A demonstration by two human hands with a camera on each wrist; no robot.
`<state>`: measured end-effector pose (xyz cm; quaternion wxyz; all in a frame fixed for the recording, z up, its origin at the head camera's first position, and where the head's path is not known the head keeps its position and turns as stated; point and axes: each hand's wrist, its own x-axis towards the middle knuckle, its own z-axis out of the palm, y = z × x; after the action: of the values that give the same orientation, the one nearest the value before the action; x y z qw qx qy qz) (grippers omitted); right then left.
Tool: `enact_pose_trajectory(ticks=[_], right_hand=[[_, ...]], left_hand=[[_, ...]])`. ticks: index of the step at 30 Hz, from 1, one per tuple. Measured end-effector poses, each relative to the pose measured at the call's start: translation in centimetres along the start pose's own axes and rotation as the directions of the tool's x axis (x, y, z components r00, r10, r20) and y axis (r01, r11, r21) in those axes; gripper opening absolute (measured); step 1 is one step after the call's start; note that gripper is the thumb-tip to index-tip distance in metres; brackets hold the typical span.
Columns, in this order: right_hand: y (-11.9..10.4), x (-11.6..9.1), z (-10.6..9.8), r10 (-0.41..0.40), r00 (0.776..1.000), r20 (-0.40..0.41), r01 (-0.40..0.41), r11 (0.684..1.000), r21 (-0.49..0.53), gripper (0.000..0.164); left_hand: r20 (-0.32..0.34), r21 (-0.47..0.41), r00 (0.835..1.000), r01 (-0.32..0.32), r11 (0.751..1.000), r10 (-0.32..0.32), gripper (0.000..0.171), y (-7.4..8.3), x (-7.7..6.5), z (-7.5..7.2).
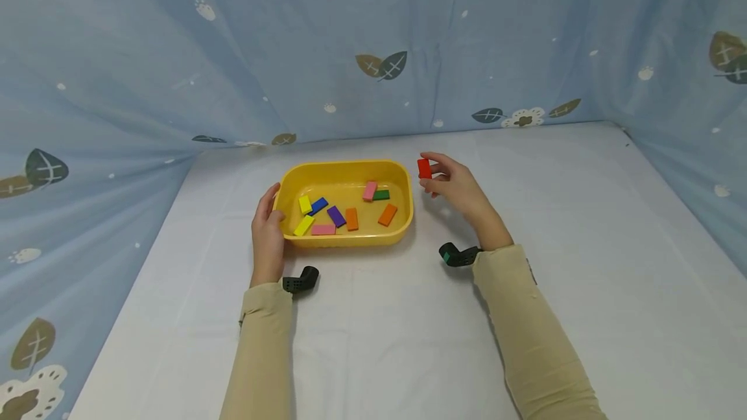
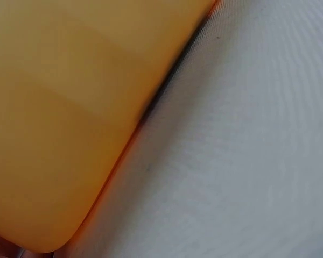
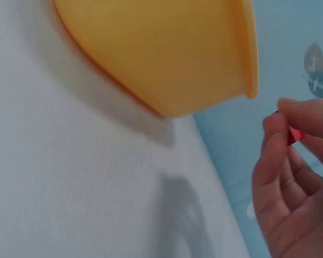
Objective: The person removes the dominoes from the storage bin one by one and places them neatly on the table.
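Observation:
A yellow plastic basin [image 1: 350, 240] stands on the white cloth. My left hand [image 1: 268, 238] grips its left end, thumb at the rim and fingers along the outside. Just beyond the basin's right end, my right hand [image 1: 461, 190] pinches a small red rectangular block [image 1: 424, 168] between thumb and fingers, raised off the cloth. In the right wrist view the fingers mostly cover the red block [image 3: 294, 135]. Inside the basin lie several similar blocks, among them a purple one [image 1: 336, 216], a green one [image 1: 381, 195] and a blue one [image 1: 319, 205].
Yellow [image 1: 304, 225], pink [image 1: 323, 230] and orange [image 1: 388, 214] blocks also lie scattered in the basin. Behind the white-covered table [image 1: 373, 342] hangs a blue curtain [image 1: 327, 31] with leaf prints, which also borders both sides. Black wrist cameras [image 1: 302, 280] jut inward from both wrists.

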<state>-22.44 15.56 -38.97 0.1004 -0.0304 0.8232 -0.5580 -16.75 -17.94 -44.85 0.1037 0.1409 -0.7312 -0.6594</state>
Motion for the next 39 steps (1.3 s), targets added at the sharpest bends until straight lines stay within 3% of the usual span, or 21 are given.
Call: enact_pose_trajectory(ticks=[8,12,19,21,27,39], right_hand=[[1.4,0.6,-0.5,0.067,0.997,0.039,-0.066,0.997,-0.036,0.060],[1.8,0.5,-0.7,0.092,0.994,0.052,-0.084,0.988,-0.130,0.056],[2.3,0.4,-0.7,0.124,0.986,0.113,-0.083,0.945,-0.316,0.051],[2.4,0.4,-0.7,0.120,0.987,0.111,-0.074,0.933,-0.352,0.050],[2.4,0.5,-0.5,0.117,0.989,0.093,-0.058,0.875,-0.481,0.050],[2.5,0.4,-0.3,0.155,0.986,0.054,-0.106,0.854,-0.509,0.051]], left_hand=[[-0.010,-0.002,1.000,-0.001,1.000,0.001,0.051,-0.4,0.3,-0.2],[0.001,-0.022,1.000,-0.001,1.000,0.001,0.052,0.0,0.0,-0.1],[0.015,-0.026,1.000,0.023,0.999,-0.022,0.053,0.9,-0.5,-0.2],[0.021,-0.022,0.999,0.038,0.999,-0.037,0.053,1.7,-0.8,-0.2],[0.028,-0.027,0.999,0.023,0.999,-0.022,0.053,1.8,-0.7,-0.2],[0.035,-0.024,0.999,0.030,0.999,-0.029,0.052,1.8,-0.8,-0.2]])
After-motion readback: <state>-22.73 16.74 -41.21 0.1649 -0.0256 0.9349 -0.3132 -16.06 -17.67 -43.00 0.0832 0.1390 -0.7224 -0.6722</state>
